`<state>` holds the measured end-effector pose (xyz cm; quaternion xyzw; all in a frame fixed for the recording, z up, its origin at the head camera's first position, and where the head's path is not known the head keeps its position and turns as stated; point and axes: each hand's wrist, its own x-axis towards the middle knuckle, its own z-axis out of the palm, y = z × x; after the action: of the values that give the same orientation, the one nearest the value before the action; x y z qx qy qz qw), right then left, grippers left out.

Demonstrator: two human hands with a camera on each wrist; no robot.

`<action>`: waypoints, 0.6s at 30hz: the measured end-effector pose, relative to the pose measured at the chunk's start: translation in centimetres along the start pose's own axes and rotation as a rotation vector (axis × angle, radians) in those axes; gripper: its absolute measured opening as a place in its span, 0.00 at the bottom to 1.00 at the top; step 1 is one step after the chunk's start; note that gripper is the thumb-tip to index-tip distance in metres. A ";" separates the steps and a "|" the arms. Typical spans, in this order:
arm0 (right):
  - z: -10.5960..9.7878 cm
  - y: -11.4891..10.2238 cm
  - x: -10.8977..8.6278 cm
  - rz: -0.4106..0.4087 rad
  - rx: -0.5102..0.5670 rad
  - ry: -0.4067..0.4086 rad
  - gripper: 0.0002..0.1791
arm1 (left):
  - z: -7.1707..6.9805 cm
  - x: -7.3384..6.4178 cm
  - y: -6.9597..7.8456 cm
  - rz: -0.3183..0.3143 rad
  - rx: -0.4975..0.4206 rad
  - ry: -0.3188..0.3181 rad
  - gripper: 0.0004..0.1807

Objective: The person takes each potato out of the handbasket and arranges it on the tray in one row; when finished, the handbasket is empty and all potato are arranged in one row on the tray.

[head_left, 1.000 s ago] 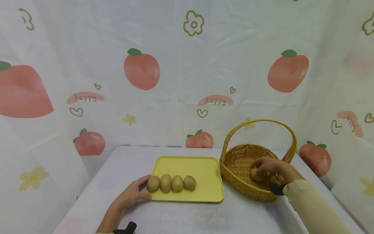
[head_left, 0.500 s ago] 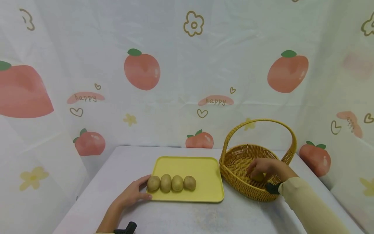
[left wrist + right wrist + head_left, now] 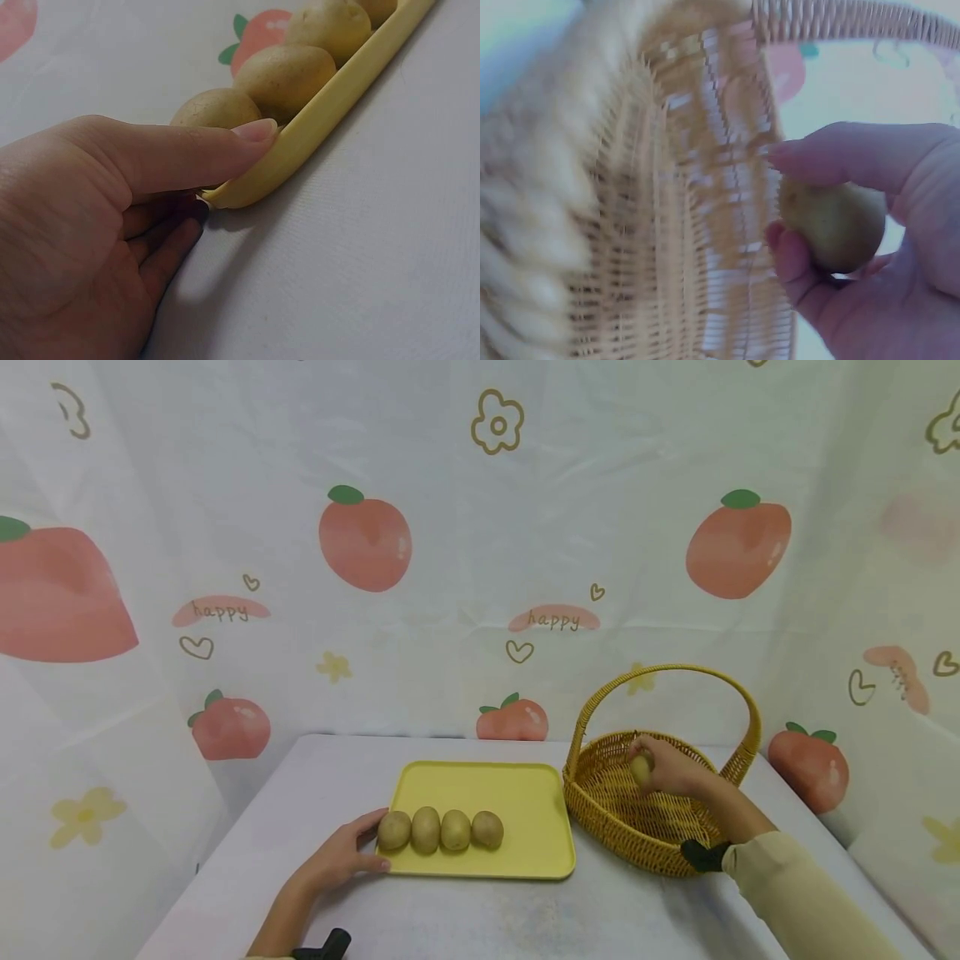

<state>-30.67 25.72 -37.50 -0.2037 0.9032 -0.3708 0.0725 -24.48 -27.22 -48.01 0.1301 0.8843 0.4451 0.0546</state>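
Note:
In the head view, my right hand holds a kiwi above the inside of a wicker basket. The right wrist view shows the thumb and fingers around this brownish-green kiwi, close to the woven basket wall. My left hand grips the left front corner of a yellow tray. Its thumb lies along the rim in the left wrist view, the other fingers partly hidden at the corner. A row of several kiwis sits along the tray's front left.
The basket's tall arched handle rises over its opening, near my right forearm. Basket and tray stand side by side on a white-covered table. Behind is a white curtain printed with fruit.
My right hand has lifted the kiwi from the basket's floor, upward and slightly left. My left hand, the tray and the kiwis on it have stayed still.

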 end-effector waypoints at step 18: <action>6.8 -6.5 -1.2 -0.208 -0.042 0.247 0.27 | -0.1 -0.1 0.0 0.024 0.002 -0.014 0.49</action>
<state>-25.60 17.70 -37.88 -0.2503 0.8868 -0.3795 -0.0824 -24.42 -27.35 -47.95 0.1437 0.8827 0.4440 0.0552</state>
